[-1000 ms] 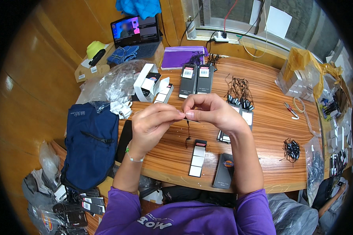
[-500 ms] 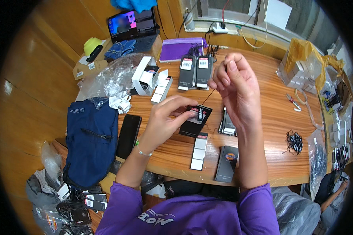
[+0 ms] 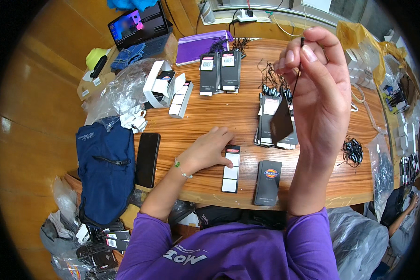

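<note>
My right hand (image 3: 323, 86) is raised at the right, pinching a black string (image 3: 297, 86). From that string a dark hang tag (image 3: 282, 125) dangles above a pile of strung black tags (image 3: 268, 116). My left hand (image 3: 206, 150) rests low over the table. Its fingers and thumb are apart, with the thumb at the edge of a narrow stack of white labels (image 3: 230, 173) on black backing. Contact between thumb and labels is hard to confirm. Right of that stack lies a stack of black tags with an oval emblem (image 3: 268, 187).
Two tag stacks (image 3: 210, 77) lie at the back, beside a white box (image 3: 155, 86) and a label stack (image 3: 180, 100). A phone (image 3: 147, 158) and navy fabric pouch (image 3: 105, 172) lie left. Tangled black strings (image 3: 353, 150) are at right. A tablet (image 3: 137, 25) stands behind.
My right hand has risen rightward, carrying the tag by its string. My left hand has let go of the tag and come down beside the label stack. The view has shifted slightly.
</note>
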`<action>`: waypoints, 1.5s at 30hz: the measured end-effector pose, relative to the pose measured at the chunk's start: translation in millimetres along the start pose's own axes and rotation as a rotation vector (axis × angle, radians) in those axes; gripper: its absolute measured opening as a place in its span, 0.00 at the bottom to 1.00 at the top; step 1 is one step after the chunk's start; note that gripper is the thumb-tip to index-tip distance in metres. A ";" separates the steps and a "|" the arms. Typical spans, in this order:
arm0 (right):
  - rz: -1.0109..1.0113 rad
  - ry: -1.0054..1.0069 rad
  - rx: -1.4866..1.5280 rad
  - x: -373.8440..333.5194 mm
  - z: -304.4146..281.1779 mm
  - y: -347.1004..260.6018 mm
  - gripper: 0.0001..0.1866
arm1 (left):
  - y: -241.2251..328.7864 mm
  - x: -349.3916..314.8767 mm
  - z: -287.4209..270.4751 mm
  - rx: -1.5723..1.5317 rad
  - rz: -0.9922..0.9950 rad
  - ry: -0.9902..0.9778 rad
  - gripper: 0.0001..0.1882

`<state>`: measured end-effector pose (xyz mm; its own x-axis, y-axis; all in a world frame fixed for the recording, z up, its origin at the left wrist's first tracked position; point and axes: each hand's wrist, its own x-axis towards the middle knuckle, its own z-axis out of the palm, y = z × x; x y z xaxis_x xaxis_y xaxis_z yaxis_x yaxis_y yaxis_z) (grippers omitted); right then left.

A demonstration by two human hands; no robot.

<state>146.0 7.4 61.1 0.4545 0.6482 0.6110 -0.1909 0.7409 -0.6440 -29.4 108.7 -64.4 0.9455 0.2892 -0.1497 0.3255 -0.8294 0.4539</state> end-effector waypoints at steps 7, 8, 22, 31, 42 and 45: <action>0.067 -0.010 0.018 -0.4 0.3 3.1 0.13 | 8.9 -0.1 -8.3 0.070 0.131 0.082 0.24; 0.074 -0.006 0.019 -0.9 1.9 3.0 0.13 | 9.6 -0.5 -8.1 0.084 0.164 0.120 0.24; 0.342 -0.224 -0.180 -14.4 39.4 33.3 0.09 | -5.2 -29.7 -69.3 -0.706 -0.078 0.816 0.11; 0.097 -0.219 -0.627 -22.3 53.0 57.2 0.07 | 26.9 -44.4 -71.2 -0.573 0.062 1.082 0.12; -0.046 -0.262 -0.695 -26.2 57.3 61.7 0.09 | 28.8 -46.1 -70.2 -0.572 0.087 1.112 0.11; -0.064 -0.269 -0.699 -26.4 55.6 64.5 0.08 | 29.1 -46.5 -70.2 -0.548 0.122 1.096 0.11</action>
<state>73.3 47.9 29.0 0.2010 0.6949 0.6904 0.4668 0.5517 -0.6912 -64.4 104.7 17.4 0.3781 0.6912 0.6159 -0.0602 -0.6456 0.7613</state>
